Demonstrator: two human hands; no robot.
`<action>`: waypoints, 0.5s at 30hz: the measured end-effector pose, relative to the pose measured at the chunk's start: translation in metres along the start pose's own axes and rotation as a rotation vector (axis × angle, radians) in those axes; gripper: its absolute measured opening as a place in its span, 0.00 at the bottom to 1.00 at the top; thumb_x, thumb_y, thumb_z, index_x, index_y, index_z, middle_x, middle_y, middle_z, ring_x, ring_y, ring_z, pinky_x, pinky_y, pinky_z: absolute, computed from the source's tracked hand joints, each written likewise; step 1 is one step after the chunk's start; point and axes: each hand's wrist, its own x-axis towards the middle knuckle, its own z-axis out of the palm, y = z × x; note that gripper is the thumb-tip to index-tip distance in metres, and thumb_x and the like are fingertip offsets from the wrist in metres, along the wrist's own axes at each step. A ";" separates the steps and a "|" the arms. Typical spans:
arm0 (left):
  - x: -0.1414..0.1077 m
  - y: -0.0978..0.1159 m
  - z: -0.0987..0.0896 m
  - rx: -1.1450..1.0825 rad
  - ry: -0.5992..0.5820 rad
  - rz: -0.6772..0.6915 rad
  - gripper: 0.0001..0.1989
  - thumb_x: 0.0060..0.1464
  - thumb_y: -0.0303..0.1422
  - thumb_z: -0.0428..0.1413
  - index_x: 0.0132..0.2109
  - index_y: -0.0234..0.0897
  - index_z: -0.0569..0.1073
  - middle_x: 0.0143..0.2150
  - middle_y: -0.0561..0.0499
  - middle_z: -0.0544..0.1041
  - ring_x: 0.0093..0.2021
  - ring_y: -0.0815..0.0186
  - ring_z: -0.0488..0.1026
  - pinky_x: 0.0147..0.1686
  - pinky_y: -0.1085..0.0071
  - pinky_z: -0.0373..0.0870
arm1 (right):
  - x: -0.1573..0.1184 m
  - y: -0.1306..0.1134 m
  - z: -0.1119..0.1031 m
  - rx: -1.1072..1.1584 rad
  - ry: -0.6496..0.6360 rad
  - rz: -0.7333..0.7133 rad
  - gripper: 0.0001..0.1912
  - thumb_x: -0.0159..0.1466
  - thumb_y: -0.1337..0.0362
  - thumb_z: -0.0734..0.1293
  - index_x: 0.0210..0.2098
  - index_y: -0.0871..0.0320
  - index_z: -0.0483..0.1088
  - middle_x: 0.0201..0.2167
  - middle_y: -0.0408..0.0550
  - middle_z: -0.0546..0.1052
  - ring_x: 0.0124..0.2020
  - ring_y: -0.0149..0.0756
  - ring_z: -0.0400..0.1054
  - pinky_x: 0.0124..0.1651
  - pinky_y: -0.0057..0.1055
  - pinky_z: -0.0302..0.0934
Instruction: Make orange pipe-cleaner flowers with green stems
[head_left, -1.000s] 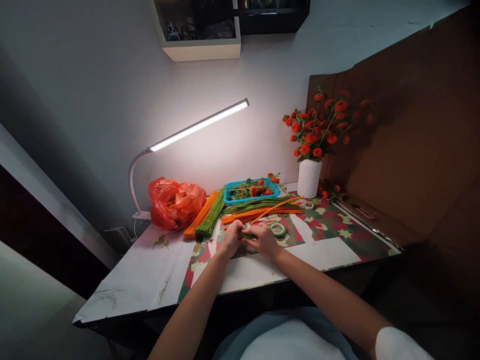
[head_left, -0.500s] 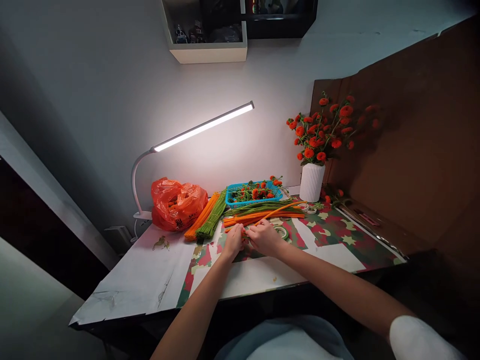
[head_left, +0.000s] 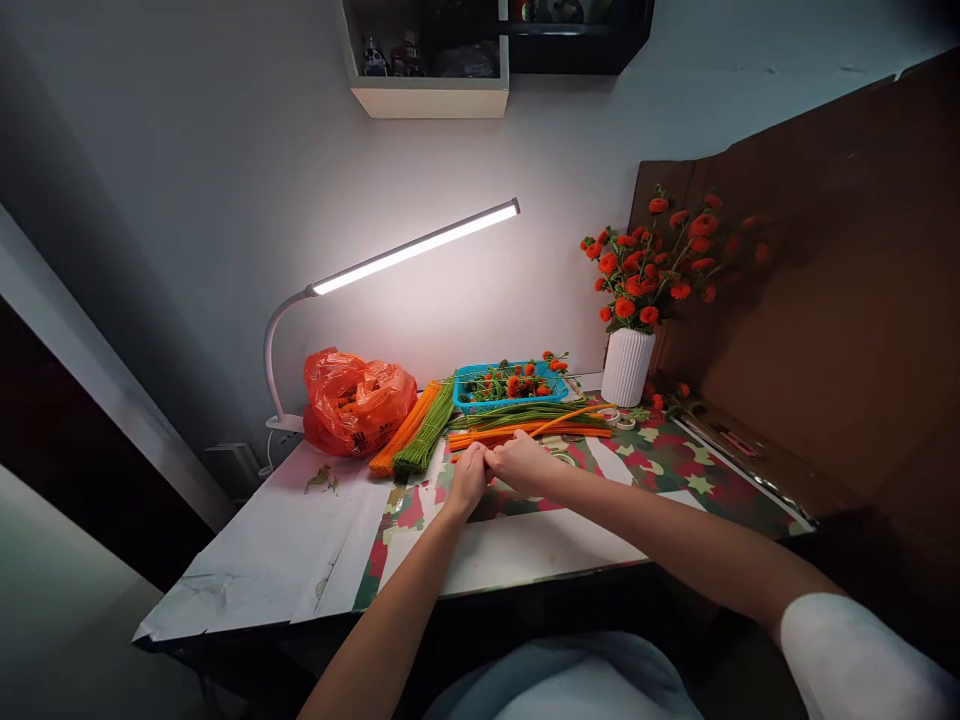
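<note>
My left hand [head_left: 469, 478] and my right hand [head_left: 519, 464] meet over the near part of the table, fingers closed and touching. An orange fuzzy pipe cleaner [head_left: 574, 415] sticks out past my right hand and slants up to the right. A short orange end shows just left of my left fingertips. The stretch between is hidden by my fingers. Right behind my hands lie loose orange pipe cleaners [head_left: 487, 437] and green pipe cleaners [head_left: 517, 413]. A roll of tape [head_left: 562, 459] lies partly hidden behind my right hand.
A blue basket [head_left: 459, 398] holds orange flowers with green stems. To its left are bundled green pipe cleaners [head_left: 425, 440], orange ones, and an orange plastic bag [head_left: 356, 405]. A white vase [head_left: 627, 368] with flowers stands at right, before a cardboard panel [head_left: 840, 300]. A lamp [head_left: 420, 245] arches over.
My right hand has moved left and turned over, closing up against my left hand and covering the orange bit that showed between them. The camera view has shifted slightly.
</note>
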 end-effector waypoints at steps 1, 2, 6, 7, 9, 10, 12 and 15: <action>0.000 0.000 0.001 -0.031 -0.015 -0.019 0.11 0.53 0.31 0.42 0.23 0.41 0.58 0.17 0.58 0.57 0.17 0.71 0.54 0.19 0.75 0.54 | 0.000 0.002 -0.001 0.003 -0.025 -0.008 0.08 0.59 0.74 0.63 0.39 0.65 0.69 0.34 0.55 0.77 0.35 0.43 0.72 0.34 0.34 0.51; 0.000 0.000 0.001 -0.048 -0.019 -0.023 0.10 0.53 0.30 0.42 0.24 0.40 0.59 0.18 0.58 0.57 0.17 0.71 0.54 0.18 0.76 0.53 | 0.000 0.005 -0.001 0.020 -0.044 -0.016 0.08 0.59 0.74 0.63 0.38 0.64 0.69 0.33 0.54 0.78 0.35 0.42 0.72 0.34 0.33 0.51; 0.002 -0.001 0.002 -0.038 0.001 0.023 0.07 0.50 0.29 0.44 0.25 0.39 0.60 0.20 0.57 0.59 0.18 0.71 0.56 0.18 0.77 0.54 | 0.003 0.014 0.010 0.253 0.008 0.008 0.08 0.65 0.67 0.59 0.37 0.61 0.70 0.33 0.51 0.78 0.31 0.37 0.70 0.29 0.29 0.49; 0.002 -0.001 0.002 -0.026 0.009 0.030 0.07 0.50 0.29 0.44 0.25 0.39 0.60 0.20 0.57 0.59 0.19 0.71 0.56 0.18 0.77 0.54 | 0.004 0.016 0.015 0.345 0.042 0.021 0.10 0.66 0.65 0.58 0.36 0.60 0.70 0.33 0.50 0.78 0.30 0.36 0.69 0.28 0.28 0.48; 0.002 -0.001 0.001 -0.001 0.027 0.039 0.06 0.49 0.29 0.43 0.26 0.40 0.60 0.20 0.57 0.59 0.19 0.71 0.56 0.18 0.77 0.55 | 0.006 0.019 0.025 0.542 0.089 0.034 0.11 0.66 0.65 0.58 0.33 0.60 0.71 0.31 0.47 0.76 0.28 0.32 0.66 0.28 0.27 0.49; 0.002 -0.001 0.001 0.015 0.035 0.045 0.06 0.50 0.29 0.43 0.26 0.40 0.60 0.20 0.57 0.59 0.19 0.71 0.57 0.19 0.77 0.55 | 0.008 0.019 0.030 0.637 0.104 0.038 0.11 0.65 0.66 0.58 0.32 0.60 0.71 0.29 0.46 0.76 0.27 0.31 0.64 0.29 0.26 0.49; 0.002 -0.001 0.000 0.051 0.052 0.063 0.06 0.50 0.29 0.43 0.26 0.40 0.60 0.20 0.57 0.59 0.19 0.70 0.57 0.19 0.76 0.55 | 0.011 0.019 0.037 0.798 0.114 0.061 0.11 0.64 0.67 0.59 0.28 0.61 0.70 0.25 0.43 0.73 0.25 0.29 0.60 0.29 0.25 0.50; 0.001 0.001 0.000 0.085 0.071 0.089 0.07 0.50 0.29 0.43 0.26 0.40 0.61 0.21 0.57 0.60 0.20 0.69 0.58 0.20 0.75 0.56 | 0.014 0.017 0.042 0.985 0.098 0.124 0.13 0.64 0.66 0.58 0.24 0.62 0.67 0.20 0.41 0.68 0.22 0.27 0.56 0.27 0.24 0.49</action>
